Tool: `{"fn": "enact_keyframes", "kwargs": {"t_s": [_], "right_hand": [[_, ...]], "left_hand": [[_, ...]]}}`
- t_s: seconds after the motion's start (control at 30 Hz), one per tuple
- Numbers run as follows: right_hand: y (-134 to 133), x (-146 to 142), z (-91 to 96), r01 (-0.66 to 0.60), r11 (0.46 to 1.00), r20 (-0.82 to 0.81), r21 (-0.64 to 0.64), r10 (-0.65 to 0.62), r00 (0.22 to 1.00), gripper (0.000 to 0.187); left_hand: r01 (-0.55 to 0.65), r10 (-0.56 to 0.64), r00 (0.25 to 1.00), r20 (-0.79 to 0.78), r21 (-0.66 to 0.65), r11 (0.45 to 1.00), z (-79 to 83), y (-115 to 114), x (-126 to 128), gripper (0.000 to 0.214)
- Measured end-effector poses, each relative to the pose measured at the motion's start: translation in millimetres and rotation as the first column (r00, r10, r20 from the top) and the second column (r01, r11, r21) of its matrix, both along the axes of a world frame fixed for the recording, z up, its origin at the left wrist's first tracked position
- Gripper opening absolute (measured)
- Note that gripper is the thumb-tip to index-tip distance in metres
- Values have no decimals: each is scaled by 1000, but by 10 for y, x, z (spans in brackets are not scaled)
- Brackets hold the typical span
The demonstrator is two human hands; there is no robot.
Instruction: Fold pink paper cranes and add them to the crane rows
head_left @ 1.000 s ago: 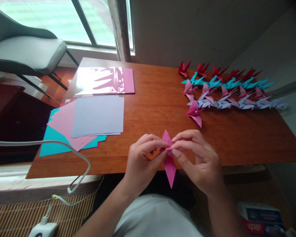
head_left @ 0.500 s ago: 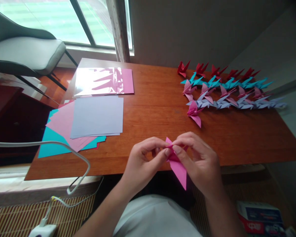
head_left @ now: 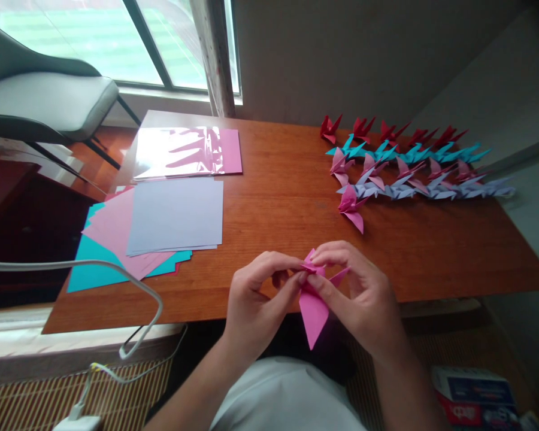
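Note:
Both my hands hold a half-folded pink paper crane [head_left: 313, 308] over the near edge of the wooden table [head_left: 287, 179]. My left hand [head_left: 256, 299] pinches its upper left part between thumb and fingertips. My right hand [head_left: 363, 296] pinches the upper right part, with a thin pink point sticking out between its fingers. A broad pink wing hangs down below the hands toward my lap.
Rows of finished cranes, red [head_left: 386, 130], teal [head_left: 408, 152], pink and lavender [head_left: 431, 190], lie at the right back. One pink crane [head_left: 351, 206] sits alone nearer me. Stacked paper sheets [head_left: 161, 218] and a clear packet [head_left: 184, 151] lie left. A white cable [head_left: 117, 281] and a chair [head_left: 45, 96] are further left.
The hanging wing swung right, then back toward the middle, as my fingers shifted on the crane. A thin pink point now shows at my right hand. The view drifted slightly.

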State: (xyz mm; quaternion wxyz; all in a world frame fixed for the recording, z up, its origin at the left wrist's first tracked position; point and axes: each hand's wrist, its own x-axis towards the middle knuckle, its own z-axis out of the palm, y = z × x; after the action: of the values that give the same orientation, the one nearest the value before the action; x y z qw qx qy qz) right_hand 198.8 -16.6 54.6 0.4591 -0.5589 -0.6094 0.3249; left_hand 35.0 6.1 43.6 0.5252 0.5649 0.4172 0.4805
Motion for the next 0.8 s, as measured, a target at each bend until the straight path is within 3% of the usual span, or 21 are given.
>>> {"fn": "enact_keyframes", "kwargs": {"t_s": [0.07, 0.2, 0.33, 0.47, 0.6, 0.67, 0.8], "right_hand": [[15, 6, 21, -56, 998, -29, 6, 56, 998, 2], [24, 22, 67, -69, 997, -17, 33, 70, 997, 6], [25, 55, 129, -121, 989, 167, 86, 105, 980, 10], [30, 95, 191, -233, 966, 304, 113, 189, 934, 11], [38, 123, 255, -301, 952, 351, 59, 263, 899, 9], [42, 131, 282, -331, 943, 359, 31, 299, 884, 10], [50, 135, 316, -378, 926, 393, 0, 348, 851, 11]], "left_hand": [[5, -5, 1000, 9, 22, 1000, -2, -9, 3, 5], [43, -43, 999, 11, 1, 999, 11, 13, -37, 6], [140, -137, 990, 30, -176, 974, 51, 102, -141, 20], [383, -345, 923, 169, -357, 852, 94, 214, -256, 26], [523, -467, 848, 249, -530, 668, 124, 287, -359, 27], [574, -512, 810, 286, -561, 596, 132, 311, -391, 29], [642, -603, 743, 289, -561, 523, 146, 348, -393, 29]]}}
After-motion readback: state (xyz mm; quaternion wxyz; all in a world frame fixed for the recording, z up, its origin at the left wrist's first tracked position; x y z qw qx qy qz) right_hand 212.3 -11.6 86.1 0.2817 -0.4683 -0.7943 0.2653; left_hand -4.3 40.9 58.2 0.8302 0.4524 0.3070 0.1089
